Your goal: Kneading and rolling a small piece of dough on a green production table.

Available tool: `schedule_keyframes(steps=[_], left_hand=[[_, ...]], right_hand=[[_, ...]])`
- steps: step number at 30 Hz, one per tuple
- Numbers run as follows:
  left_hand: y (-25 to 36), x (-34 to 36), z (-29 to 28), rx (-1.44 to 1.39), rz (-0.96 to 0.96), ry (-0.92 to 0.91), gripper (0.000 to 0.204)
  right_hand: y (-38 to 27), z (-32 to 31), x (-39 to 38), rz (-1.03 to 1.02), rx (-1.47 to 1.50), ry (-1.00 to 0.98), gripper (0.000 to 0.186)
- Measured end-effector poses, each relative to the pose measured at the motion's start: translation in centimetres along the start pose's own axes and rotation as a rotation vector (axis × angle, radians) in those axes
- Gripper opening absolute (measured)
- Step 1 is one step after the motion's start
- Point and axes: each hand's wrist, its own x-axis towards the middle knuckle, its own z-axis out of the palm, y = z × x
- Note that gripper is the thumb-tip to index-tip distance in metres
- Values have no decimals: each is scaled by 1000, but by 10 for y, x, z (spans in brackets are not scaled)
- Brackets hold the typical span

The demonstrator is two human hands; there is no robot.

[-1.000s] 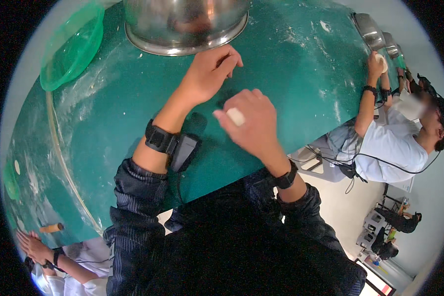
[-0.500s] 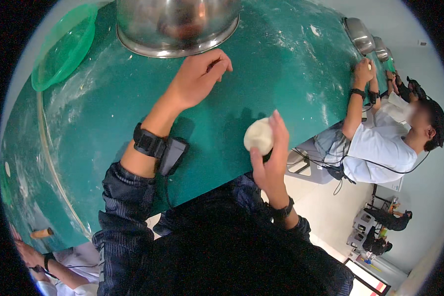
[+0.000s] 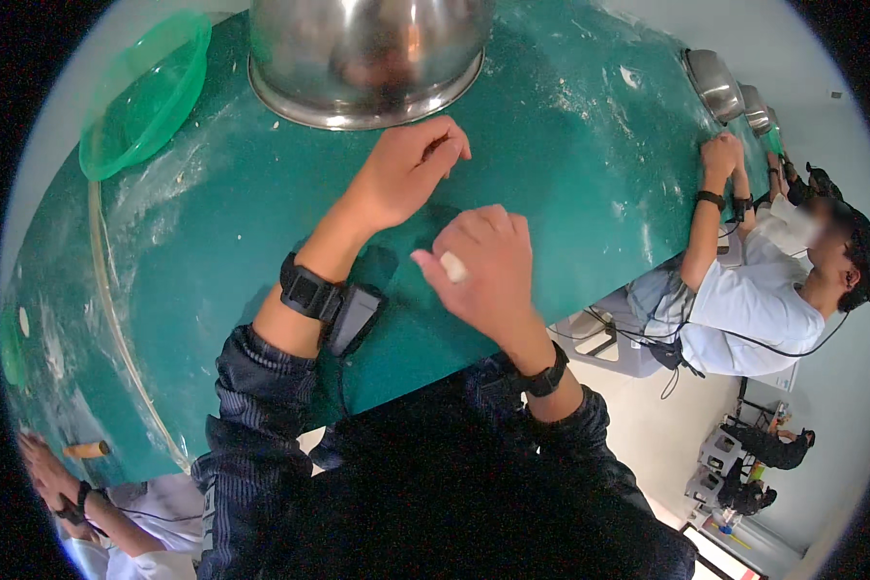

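My right hand is palm down above the green tabletop, its fingers curled around a piece of pale dough. Only a small bit of the dough shows between thumb and forefinger; the rest is hidden under the hand. My left hand is closed with the fingers curled in, just in front of the large steel bowl. Whatever may be inside that fist is hidden from this view. The two hands are apart, the left one farther from me.
A green plastic basin stands at the far left. Flour dusts the green table. A short wooden stick lies near another person's hands at lower left. At right, a co-worker in white sits by steel bowls.
My right hand has turned from palm up to palm down and moved left toward my left hand, closing over the dough disc. My left hand keeps its curled shape.
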Motion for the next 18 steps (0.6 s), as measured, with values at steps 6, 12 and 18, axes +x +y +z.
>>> schedule_keyframes(steps=[6, 12, 18], left_hand=[[7, -1, -3, 25, -46, -19, 23], [5, -2, -6, 26, -54, -14, 24], [3, -1, 0, 37, -52, -36, 22]], right_hand=[[50, -11, -20, 430, 612, 366, 66], [35, -27, -77, 232, 388, 159, 79], [-20, -20, -73, 78, 101, -13, 73]])
